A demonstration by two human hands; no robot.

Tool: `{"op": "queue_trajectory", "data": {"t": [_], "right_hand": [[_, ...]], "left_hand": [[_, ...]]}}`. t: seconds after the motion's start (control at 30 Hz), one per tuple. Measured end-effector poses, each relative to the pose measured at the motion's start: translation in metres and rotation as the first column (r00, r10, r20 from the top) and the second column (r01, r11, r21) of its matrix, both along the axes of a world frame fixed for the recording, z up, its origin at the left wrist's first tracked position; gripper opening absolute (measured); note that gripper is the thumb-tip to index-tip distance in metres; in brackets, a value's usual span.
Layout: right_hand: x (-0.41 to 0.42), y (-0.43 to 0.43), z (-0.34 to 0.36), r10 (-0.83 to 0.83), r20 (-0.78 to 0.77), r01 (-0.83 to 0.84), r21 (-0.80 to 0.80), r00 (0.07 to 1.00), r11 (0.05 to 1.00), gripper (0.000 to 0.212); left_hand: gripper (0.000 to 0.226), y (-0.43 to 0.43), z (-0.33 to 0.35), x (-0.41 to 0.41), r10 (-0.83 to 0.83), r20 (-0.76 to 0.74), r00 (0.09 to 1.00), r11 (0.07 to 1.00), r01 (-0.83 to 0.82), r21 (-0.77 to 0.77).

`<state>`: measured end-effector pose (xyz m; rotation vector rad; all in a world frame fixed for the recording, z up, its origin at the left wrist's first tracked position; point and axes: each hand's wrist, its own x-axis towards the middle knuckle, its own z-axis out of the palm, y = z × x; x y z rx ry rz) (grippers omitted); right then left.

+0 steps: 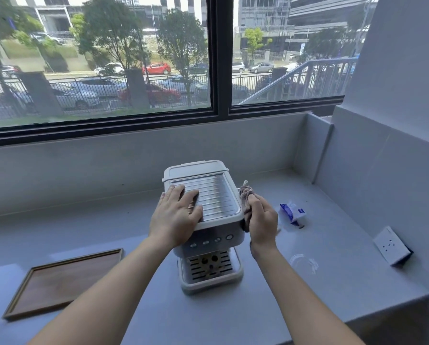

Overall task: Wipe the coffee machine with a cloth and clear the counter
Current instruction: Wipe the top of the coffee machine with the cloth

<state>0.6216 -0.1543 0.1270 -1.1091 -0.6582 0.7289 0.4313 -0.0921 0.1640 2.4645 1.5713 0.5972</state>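
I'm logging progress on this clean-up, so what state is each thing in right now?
Coffee machine: upright on the counter, drip tray bare.
Cloth: bunched, pressed against the machine's right side.
Right hand: gripping the cloth.
Left hand: flat on the machine's top.
Wooden tray: flat, nothing on it.
Blue packet: lying right of the machine.
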Motion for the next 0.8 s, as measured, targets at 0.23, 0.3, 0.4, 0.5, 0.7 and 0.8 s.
{"op": "queue_trajectory", "data": {"t": [0.23,0.3,0.4,0.5,0.7,0.8], "right_hand": [[-0.018,-0.015,-0.011,-0.186,0.058,0.189,-0.041,0.981,0.981,0.030],[-0.024,-0.020,-0.018,-0.215,0.079,0.217,-0.019,0.974,0.976,0.029],[-0.031,-0.027,-0.036,-0.224,0.171,0.236,-0.048,0.959,0.971,0.024],[-0.036,-0.035,-0.059,-0.204,0.311,0.243,-0.090,0.928,0.966,0.025],[-0.028,-0.053,-0.079,-0.080,0.487,0.184,-0.170,0.870,0.968,0.025],[-0.012,-0.059,-0.080,-0.005,0.450,0.129,-0.245,0.893,0.961,0.014]], "left_hand": [[0.046,-0.002,0.002,0.001,0.006,0.010,1.000,1.000,-0.006,-0.015],[0.046,-0.003,0.002,0.002,0.005,0.017,1.000,1.000,-0.005,-0.016],[0.045,-0.004,0.002,0.001,0.003,0.028,1.000,1.000,-0.003,-0.001],[0.045,-0.005,0.002,0.002,0.006,0.029,1.000,1.000,-0.005,-0.005],[0.046,-0.003,0.001,0.000,-0.007,0.026,1.000,1.000,0.007,-0.003],[0.043,-0.003,-0.001,-0.001,-0.015,0.046,0.999,1.000,0.014,0.020]]}}
